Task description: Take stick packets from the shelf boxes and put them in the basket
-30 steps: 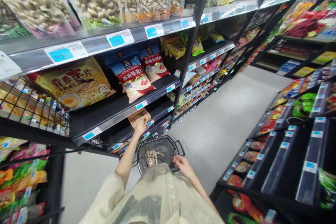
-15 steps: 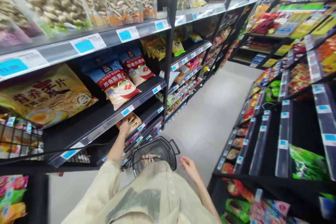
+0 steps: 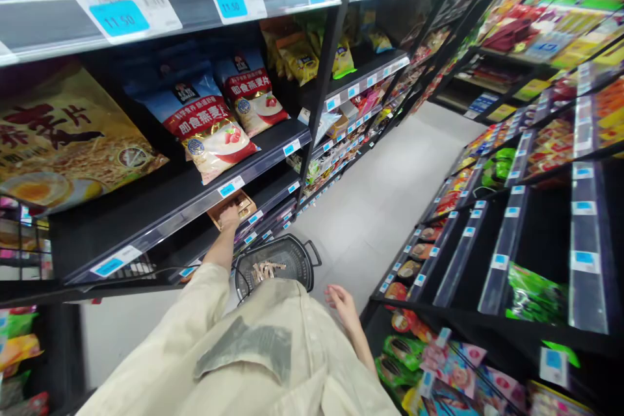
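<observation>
My left hand [image 3: 228, 216] reaches into a small brown open box [image 3: 249, 203] on a lower shelf. Its fingers are down inside and partly hidden, so their grip cannot be made out. Some small pale items lie in the box beside the hand. Below and to the right, a dark shopping basket [image 3: 303, 264] stands on the floor, with several thin stick-like packs [image 3: 266, 270] in it. My right hand [image 3: 341, 302] hangs to the right of the basket, apart from it, fingers loosely bent and holding nothing.
Above the box, a shelf carries bags of instant oatmeal [image 3: 212, 123] and a large yellow cereal bag [image 3: 73, 136]. The shelf edge [image 3: 195, 198] overhangs my left arm. Pale floor [image 3: 370, 208] runs between this rack and sloping snack shelves [image 3: 468, 253] on the right.
The view has tilted down and shifted a little. My left hand stays at the box and sits deeper in it. My right hand remains beside the basket.
</observation>
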### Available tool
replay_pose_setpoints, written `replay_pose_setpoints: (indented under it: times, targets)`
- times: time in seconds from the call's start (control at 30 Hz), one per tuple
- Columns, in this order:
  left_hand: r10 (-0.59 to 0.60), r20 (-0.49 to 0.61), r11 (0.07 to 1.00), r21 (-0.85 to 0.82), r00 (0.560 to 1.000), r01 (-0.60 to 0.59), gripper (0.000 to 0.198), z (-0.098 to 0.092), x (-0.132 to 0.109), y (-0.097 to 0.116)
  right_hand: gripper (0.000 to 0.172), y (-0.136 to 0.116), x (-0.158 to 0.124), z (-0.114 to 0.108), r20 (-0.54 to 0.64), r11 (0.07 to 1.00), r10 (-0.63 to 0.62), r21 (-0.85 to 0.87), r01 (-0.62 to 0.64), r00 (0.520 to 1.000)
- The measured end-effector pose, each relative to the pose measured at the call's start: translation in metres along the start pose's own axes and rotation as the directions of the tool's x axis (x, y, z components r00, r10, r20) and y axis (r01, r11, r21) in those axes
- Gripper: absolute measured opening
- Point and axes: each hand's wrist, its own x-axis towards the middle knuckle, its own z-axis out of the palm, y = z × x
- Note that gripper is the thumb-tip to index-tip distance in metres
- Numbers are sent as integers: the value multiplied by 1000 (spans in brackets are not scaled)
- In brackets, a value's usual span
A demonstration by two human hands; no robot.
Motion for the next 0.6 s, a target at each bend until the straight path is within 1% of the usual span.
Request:
replay_pose_setpoints:
  times: [0.1,0.23,0.4,0.5,0.6]
  targets:
    - [-19,28,1000,-14,999,19,60,13,-3,-1,79,-2,-4,-2,-14,999,30,-21,-30,999]
    - [-4,76,999,-49,997,8,70,33,-11,-3,84,-1,-11,-2,3,996,69,-58,-68,998]
    - [22,127,996,-89,992,-11,76,47,-9,-8,85,3,-15,-5,51,988,115,-112,-109,992]
    - [57,117,996,-81,992,-47,79,55,-6,-12,88,7,-17,-13,53,981,140,-145,-131,989]
    - [70,126,997,-32,990,-66,90,66,-4,-15,87,14,-20,-25,57,973,170,-170,-158,984]
